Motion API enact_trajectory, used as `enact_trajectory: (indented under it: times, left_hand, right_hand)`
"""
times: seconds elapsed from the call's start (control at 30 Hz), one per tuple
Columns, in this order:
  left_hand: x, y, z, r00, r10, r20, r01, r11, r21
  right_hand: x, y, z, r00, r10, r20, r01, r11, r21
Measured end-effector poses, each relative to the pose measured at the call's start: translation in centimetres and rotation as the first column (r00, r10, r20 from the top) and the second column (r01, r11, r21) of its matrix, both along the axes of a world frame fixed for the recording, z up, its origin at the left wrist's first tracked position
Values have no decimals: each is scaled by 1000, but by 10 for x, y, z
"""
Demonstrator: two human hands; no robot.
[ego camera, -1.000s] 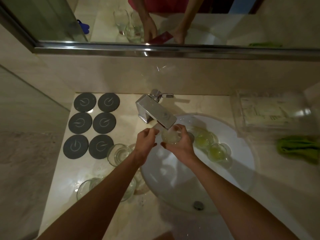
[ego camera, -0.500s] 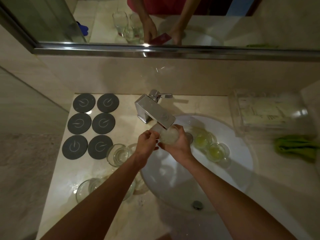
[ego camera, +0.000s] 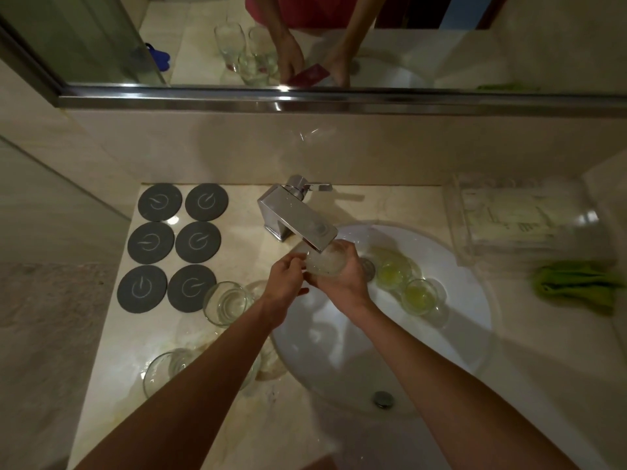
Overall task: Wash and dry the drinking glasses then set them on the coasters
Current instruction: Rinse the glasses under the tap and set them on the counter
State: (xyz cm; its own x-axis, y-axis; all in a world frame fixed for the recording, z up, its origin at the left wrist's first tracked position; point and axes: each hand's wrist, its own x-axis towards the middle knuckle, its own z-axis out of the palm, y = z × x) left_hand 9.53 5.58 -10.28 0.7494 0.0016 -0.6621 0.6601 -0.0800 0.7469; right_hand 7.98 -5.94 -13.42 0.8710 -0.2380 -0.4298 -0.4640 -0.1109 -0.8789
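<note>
Dim bathroom counter point(ego camera: 112, 334) of pale stone, mirror point(ego camera: 339, 45) above. Right hand point(ego camera: 342, 276) wraps a glass point(ego camera: 324, 262) beneath the faucet point(ego camera: 298, 218), over the basin point(ego camera: 475, 334); left hand point(ego camera: 285, 286) pinches its rim. Six coasters point(ego camera: 173, 245) lie bare, left of the hands. Two glasses point(ego camera: 403, 283) sit in the basin, right; others stand near the left forearm.

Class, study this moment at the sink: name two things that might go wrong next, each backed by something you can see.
1. The glass sits right under the metal spout; lifting it carelessly might chip its rim.
2. The left forearm passes over glasses standing on the wet counter; pulling back might knock one over.
</note>
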Motion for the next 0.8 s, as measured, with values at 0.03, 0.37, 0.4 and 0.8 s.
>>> enact_trajectory:
  times: [0.03,0.37,0.4,0.8]
  left_hand:
    - [-1,-1,-1,1000,-8,-5,8,1000,-4]
    - [-2,-1,-6,999,12,-41,-11,1000,14]
    - [-2,-1,-7,999,10,-45,-9,1000,10]
    - [-6,2,-9,999,-17,-38,17,1000,-10]
  right_hand:
    - [0,1,0,1000,-16,-2,16,1000,5]
    - [3,-4,8,1000,6,-7,-7,1000,-18]
    - [1,-4,8,1000,16,-21,-16,1000,-25]
    - [-4,-7,13,1000,11,2,-11,995,-99]
